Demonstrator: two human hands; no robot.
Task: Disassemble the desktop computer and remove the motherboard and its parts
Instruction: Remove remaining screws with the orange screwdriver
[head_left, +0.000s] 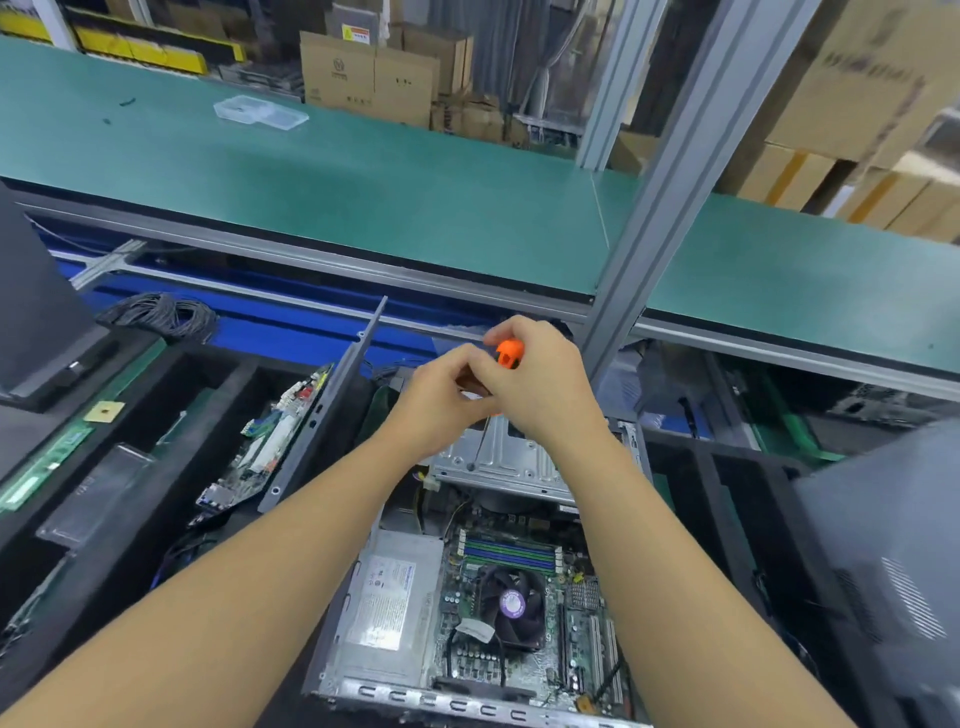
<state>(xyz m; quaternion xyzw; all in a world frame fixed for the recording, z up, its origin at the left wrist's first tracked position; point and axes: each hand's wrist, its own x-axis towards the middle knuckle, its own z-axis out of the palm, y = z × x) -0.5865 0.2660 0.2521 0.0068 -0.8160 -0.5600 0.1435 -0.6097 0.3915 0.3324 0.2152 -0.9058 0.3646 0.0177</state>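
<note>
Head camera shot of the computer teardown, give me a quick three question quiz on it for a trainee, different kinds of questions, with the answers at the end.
1. True or false: both hands are on the screwdriver.
2. What does the screwdriver tip touch? A) the fan B) the metal drive bracket C) the power supply
3. Fill in: the clear plastic box sits on the ____ bench top.

Key
1. True: the right hand wraps the orange handle, and the left hand closes on it lower down.
2. B: the shaft runs down to the bracket at the far end of the open computer case.
3. Green.
</note>
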